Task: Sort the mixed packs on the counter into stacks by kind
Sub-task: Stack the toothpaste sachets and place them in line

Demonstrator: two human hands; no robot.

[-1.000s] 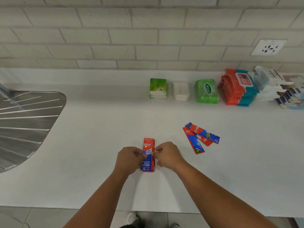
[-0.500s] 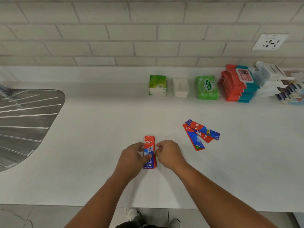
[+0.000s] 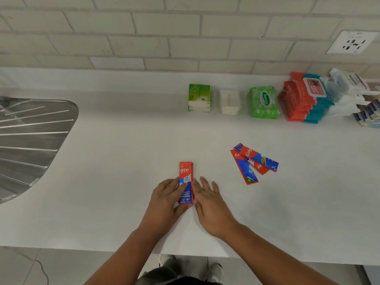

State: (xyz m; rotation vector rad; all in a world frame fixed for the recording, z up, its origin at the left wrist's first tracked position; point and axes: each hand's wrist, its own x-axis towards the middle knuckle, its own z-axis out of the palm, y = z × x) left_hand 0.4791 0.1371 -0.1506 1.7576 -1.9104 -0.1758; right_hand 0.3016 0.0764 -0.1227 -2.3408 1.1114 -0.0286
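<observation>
A small stack of red-and-blue toothpaste sachets (image 3: 185, 177) lies lengthwise on the white counter (image 3: 115, 182) near its front edge. My left hand (image 3: 165, 200) holds the stack's near half from the left, one finger across its top and the thumb at its near end. My right hand (image 3: 210, 204) lies just right of the stack with straight, spread fingers, its inner edge against the stack's side. Three loose toothpaste sachets (image 3: 254, 163) lie fanned and overlapping farther right.
Along the back wall stand a green tissue stack (image 3: 199, 97), a white pack stack (image 3: 229, 101), green wipes (image 3: 264, 102), a red-and-teal wipes stack (image 3: 302, 101), white packs (image 3: 345, 93) and blue-striped packs (image 3: 368, 115). A steel drainboard (image 3: 30, 140) is at the left.
My right hand has let go of the sachet stack and its fingers have straightened beside it. The left hand still holds the stack, which now lies squared up.
</observation>
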